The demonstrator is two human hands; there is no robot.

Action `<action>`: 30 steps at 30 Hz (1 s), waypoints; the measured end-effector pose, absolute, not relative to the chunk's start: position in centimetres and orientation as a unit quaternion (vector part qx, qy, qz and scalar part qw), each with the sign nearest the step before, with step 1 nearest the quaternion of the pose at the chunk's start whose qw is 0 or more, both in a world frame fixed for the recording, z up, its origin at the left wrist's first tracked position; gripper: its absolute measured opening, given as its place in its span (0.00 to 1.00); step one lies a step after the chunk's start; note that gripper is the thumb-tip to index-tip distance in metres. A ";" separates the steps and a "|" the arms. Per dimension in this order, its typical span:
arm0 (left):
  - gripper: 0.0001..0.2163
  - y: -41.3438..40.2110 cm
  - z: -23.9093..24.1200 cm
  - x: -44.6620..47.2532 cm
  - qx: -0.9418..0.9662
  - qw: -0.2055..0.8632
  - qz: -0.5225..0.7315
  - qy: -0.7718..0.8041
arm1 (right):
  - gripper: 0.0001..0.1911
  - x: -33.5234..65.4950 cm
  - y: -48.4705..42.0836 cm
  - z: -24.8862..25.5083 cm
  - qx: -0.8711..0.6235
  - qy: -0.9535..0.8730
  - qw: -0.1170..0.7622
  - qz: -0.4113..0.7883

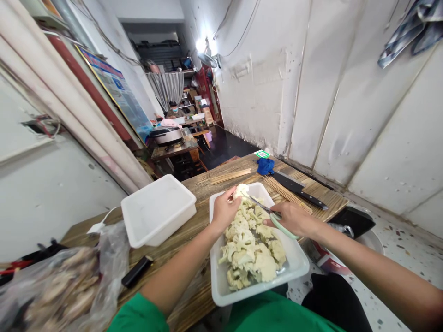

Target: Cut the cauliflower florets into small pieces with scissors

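Note:
My left hand (225, 208) pinches a small cauliflower floret (241, 190) over the far end of a white plastic tray (218, 297). In my right hand (290, 218) is a pair of scissors (282, 227) with pale green handles, its blades reaching to the floret. Many pieces of cauliflower (247, 249) lie heaped in the tray beneath both hands. The tray sits at the table's near edge, close to my body.
Left of the tray stands a second white tray (159, 210), beside a plastic bag (69, 286) and a black object (137, 272). Wooden skewers (287, 193), a black-handled knife (299, 188) and a blue cloth (265, 166) lie at the right. Farther back, a masked person (176, 110) sits.

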State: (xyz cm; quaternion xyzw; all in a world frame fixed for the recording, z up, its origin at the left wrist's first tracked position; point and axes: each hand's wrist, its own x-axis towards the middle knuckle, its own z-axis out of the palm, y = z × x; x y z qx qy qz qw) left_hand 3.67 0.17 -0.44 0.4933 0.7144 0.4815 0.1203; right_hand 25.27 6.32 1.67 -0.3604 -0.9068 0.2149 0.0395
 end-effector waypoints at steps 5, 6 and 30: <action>0.18 -0.3 0.0 4.0 0.518 0.061 0.461 0.718 | 0.28 24.7 6.4 1.5 -0.355 -0.910 0.036 0.211; 0.18 -0.4 0.0 4.1 0.517 0.056 0.460 0.720 | 0.28 24.6 6.4 1.4 -0.354 -0.909 0.040 0.216; 0.16 -0.5 -0.2 5.3 0.520 0.176 0.528 0.648 | 0.22 19.3 8.2 1.5 -0.429 -0.758 0.281 0.404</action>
